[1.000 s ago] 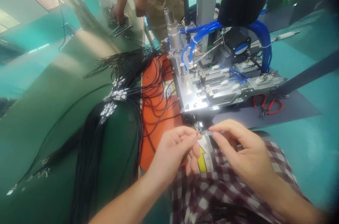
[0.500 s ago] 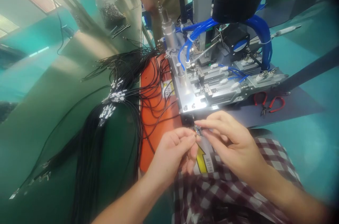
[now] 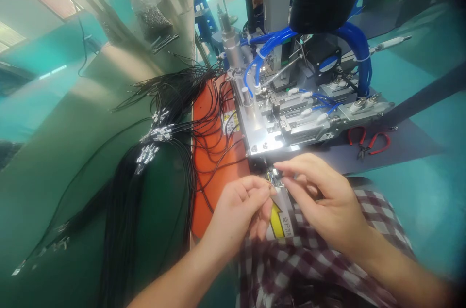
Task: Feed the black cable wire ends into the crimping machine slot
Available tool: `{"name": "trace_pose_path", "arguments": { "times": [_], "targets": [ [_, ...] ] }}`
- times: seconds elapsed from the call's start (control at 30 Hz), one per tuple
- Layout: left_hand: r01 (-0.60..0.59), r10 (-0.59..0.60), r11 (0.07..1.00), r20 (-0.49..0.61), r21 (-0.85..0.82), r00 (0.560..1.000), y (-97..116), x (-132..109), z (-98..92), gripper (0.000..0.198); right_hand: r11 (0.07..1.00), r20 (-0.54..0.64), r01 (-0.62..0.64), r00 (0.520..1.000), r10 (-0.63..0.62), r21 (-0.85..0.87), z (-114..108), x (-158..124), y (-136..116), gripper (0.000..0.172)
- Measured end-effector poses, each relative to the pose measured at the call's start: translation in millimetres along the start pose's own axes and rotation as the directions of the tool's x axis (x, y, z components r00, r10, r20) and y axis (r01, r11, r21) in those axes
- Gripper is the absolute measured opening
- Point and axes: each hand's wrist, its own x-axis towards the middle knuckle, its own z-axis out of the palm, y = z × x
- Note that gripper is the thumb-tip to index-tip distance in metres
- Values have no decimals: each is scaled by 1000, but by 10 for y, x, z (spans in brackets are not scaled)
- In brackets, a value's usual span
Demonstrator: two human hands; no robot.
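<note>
My left hand (image 3: 242, 206) is closed in a pinch in front of the machine. Whatever lies between its thumb and forefinger is too small to name; thin yellowish strands show just past the fingertips. Close by on the right, my right hand (image 3: 322, 191) has thumb and forefinger apart, with nothing I can make out between them. Beyond both sets of fingertips is the near edge of a metal machine (image 3: 257, 136) with blue air hoses (image 3: 278, 39). A white label with a yellow arrow (image 3: 277, 223) shows below the fingers.
Black cables (image 3: 122, 201) with pale metal ends (image 3: 162, 132) lie in bundles on the green table (image 3: 83, 153) at left. Some cross the orange surface (image 3: 206, 162). Red-handled pliers (image 3: 374, 143) lie to the right. A bag of small parts (image 3: 155, 17) stands at the back.
My right hand has drawn slightly to the right, away from my left fingertips. My left hand stays about where it was. The person behind the machine has gone from view.
</note>
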Motion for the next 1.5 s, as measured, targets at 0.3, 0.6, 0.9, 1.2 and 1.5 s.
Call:
{"name": "trace_pose_path", "arguments": {
  "times": [0.3, 0.6, 0.9, 1.2, 1.5],
  "targets": [
    [11, -11, 1000, -8, 4, 1000, -35, 6, -23, 19, 992, 43, 123, 992, -122, -21, -33, -3, -8, 16],
    [-9, 10, 997, -16, 71, 1000, -27, 9, 21, 16, 825, 273, -507, 854, 442, 250, 36, -21, -50, 17],
    [-173, 228, 860, -57, 480, 972, -21, -94, 74, 12, 935, 215, -258, 954, 207, 244, -48, 19, 8, 13],
    [-45, 23, 961, 85, 272, 996, -18, -41, 79, 14, 972, 341, 43, 932, -122, 231, -266, 86, 125, 15],
    [-102, 102, 957, 12, 273, 995, -71, -55, 87, 15, 981, 552, 172, 812, -191, 86, -392, 254, 58, 14]
  ]
}}
